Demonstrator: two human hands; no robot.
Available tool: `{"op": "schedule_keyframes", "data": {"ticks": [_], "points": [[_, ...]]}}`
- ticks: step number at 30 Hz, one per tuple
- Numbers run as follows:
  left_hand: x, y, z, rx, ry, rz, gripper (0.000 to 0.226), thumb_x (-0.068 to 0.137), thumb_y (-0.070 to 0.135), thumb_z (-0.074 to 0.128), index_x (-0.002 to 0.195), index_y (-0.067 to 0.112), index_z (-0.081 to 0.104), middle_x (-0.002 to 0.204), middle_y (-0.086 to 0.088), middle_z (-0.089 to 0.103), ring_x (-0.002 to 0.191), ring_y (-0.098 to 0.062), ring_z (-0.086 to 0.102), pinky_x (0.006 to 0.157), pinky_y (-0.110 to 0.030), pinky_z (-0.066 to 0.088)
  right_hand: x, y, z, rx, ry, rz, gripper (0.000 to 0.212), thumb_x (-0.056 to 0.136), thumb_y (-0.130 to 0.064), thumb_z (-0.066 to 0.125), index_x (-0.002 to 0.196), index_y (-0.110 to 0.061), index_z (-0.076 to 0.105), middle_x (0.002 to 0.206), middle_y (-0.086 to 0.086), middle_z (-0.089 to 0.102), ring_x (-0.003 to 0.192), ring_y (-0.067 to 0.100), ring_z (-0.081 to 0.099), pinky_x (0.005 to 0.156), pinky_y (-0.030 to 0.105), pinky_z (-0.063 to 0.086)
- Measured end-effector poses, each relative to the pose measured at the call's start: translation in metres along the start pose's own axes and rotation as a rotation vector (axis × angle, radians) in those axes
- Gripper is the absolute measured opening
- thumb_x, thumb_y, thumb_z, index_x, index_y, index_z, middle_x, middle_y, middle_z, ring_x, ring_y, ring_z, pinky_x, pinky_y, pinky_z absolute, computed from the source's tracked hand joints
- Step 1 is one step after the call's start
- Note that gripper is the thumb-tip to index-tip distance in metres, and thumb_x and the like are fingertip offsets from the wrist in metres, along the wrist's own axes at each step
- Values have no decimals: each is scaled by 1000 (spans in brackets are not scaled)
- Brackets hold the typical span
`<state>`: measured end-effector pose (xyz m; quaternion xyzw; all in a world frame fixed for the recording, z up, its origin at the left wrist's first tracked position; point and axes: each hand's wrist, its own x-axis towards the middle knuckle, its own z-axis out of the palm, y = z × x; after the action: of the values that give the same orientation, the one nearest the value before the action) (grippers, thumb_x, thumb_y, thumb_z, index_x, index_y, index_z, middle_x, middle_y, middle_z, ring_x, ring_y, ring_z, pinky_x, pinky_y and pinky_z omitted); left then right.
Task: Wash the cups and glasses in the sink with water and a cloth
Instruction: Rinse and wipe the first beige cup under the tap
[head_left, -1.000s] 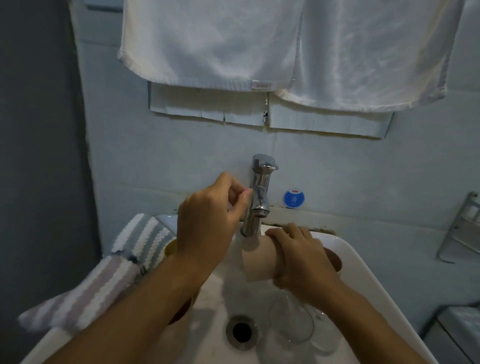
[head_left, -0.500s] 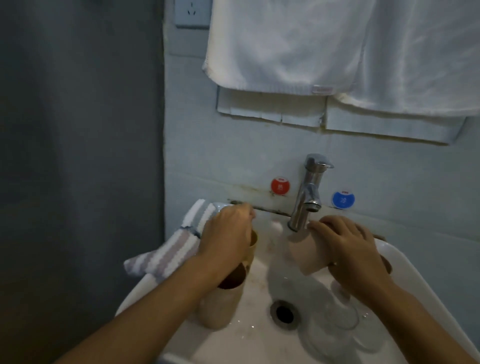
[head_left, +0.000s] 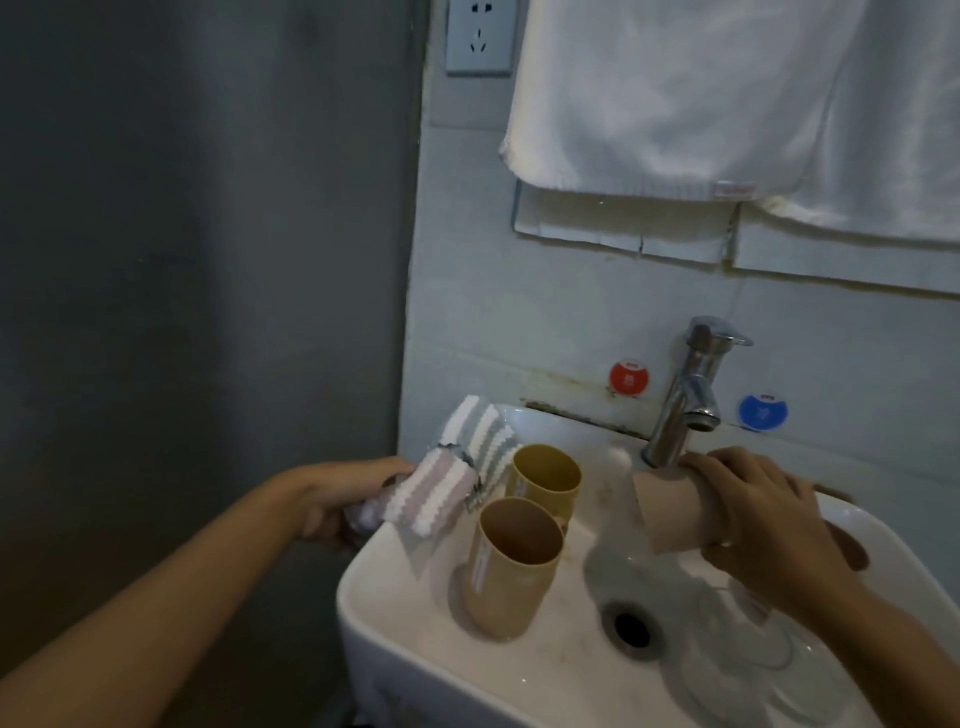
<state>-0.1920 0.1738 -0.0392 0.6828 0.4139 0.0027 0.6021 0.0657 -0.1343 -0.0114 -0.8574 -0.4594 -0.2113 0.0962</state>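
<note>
- Now the left hand (head_left: 337, 499) sits just outside the sink's (head_left: 395, 618) left rim, fingers curled around the striped cloth (head_left: 441, 486).
- Draped over that rim, the cloth has its pink-and-white part nearest the hand and a grey-and-white part toward the wall.
- Over the sink's right side, the right hand (head_left: 758, 519) grips a pink cup (head_left: 670, 512) lying sideways, fingers wrapped over its top.
- That cup's base end sits directly under the tap (head_left: 685, 400), nearly touching the spout; whether water is running cannot be told.
- Inside the sink on the left, a tan cup (head_left: 506, 577) stands upright, mouth up, just beside the cloth.
- Behind it, closer to the wall, a yellow cup (head_left: 543, 480) stands upright, also next to the cloth.
- Clear glasses (head_left: 753, 649) lie in the sink's right half, beside the drain (head_left: 631, 629) and below the right forearm; how many is hard to tell.
- On the wall behind the sink, a red dot (head_left: 628, 378) sits left of the tap and a blue dot (head_left: 762, 412) right of it.
- White towels (head_left: 727, 93) hang above the sink, with a socket (head_left: 479, 36) to their left.
</note>
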Motion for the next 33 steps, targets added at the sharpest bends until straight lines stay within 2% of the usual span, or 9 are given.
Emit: {"op": "schedule_keyframes", "data": {"ticks": [2,6,9,12,17,20,23,28,33], "points": [[0,3,-6,-99,-30,12,45,72,47,74,104,15,73,104,-10,73,93,-26,66,89,-36,51,0,-1,0,12,-4,1,91,47,-26,96,129,-28,57,124,0,57,113,27,55,98,54,43],[-3,13,-13,-247,-48,16,51,56,26,83,104,11,70,94,-10,71,80,-20,64,69,-31,51,-1,0,0,30,-8,0,89,49,-26,96,130,-28,56,125,0,56,115,27,53,100,53,42],[-8,21,-9,-297,8,75,38,77,13,76,112,2,67,95,-15,70,81,-24,65,72,-35,56,0,-1,1,58,-10,2,89,51,-27,94,130,-29,54,124,-2,55,113,23,52,99,49,42],[-18,30,3,-343,145,288,17,95,8,58,108,-2,64,87,-15,71,70,-21,67,58,-28,58,2,-4,0,129,-3,16,86,54,-29,93,128,-31,48,120,-6,53,107,16,50,95,41,43],[-42,46,22,-282,299,656,12,102,17,47,102,20,59,97,3,69,77,-2,69,68,-19,55,0,-10,-3,337,-73,61,80,61,-30,91,120,-39,37,113,-16,46,101,7,50,86,25,38],[-50,57,38,-236,432,780,23,99,18,54,122,18,54,111,3,67,96,-7,66,81,-24,53,1,-14,-6,438,-94,85,79,60,-28,91,117,-40,38,112,-19,48,96,5,54,77,18,42],[-48,65,56,-321,363,716,31,94,16,64,124,16,58,112,1,70,98,-13,69,81,-27,57,2,-19,-11,630,-132,108,79,60,-30,92,117,-42,39,112,-21,53,95,5,60,63,15,48],[-43,87,100,-683,60,487,22,93,12,63,114,10,63,102,-7,75,91,-23,72,73,-33,55,-5,-35,-24,823,-174,81,74,69,-33,88,122,-43,36,117,-19,55,99,2,61,71,16,55],[-29,108,137,-485,181,496,23,96,26,59,118,18,57,108,-2,66,101,-23,62,91,-40,52,-9,-46,-27,971,-87,87,70,74,-43,83,125,-48,36,112,-26,57,99,-8,59,71,14,54]]}}
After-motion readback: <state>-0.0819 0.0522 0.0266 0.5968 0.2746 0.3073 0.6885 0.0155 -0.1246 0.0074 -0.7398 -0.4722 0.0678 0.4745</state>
